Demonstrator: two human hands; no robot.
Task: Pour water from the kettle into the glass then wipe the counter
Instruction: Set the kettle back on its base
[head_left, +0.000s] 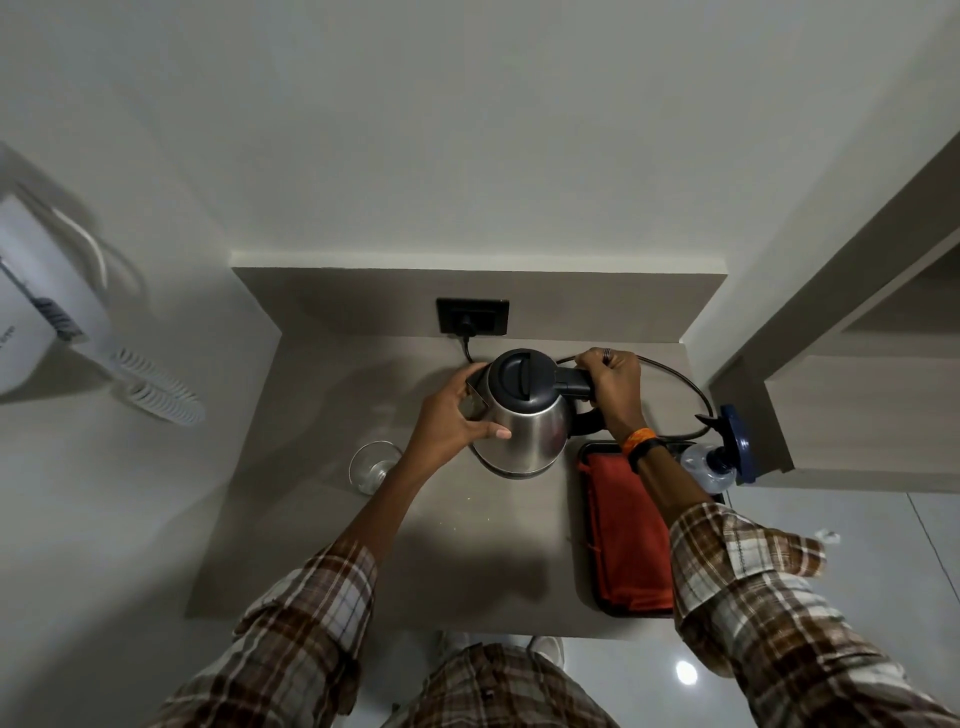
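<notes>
A steel kettle (524, 426) with a black lid stands upright near the back of the grey counter (467, 561). My right hand (613, 389) is closed around its black handle. My left hand (447, 421) cups the kettle's left side by the spout. A clear stemmed glass (371, 465) stands on the counter to the left of the kettle, partly behind my left forearm. A red cloth (631, 535) lies folded in a black tray (584, 457) to the right, partly under my right arm.
A black cord (675, 376) runs from the wall socket (471, 316) behind the kettle and round to the right. A spray bottle (719, 457) with a dark blue head stands at the counter's right edge. A wall-mounted hair dryer (47, 306) with a coiled cord hangs at left.
</notes>
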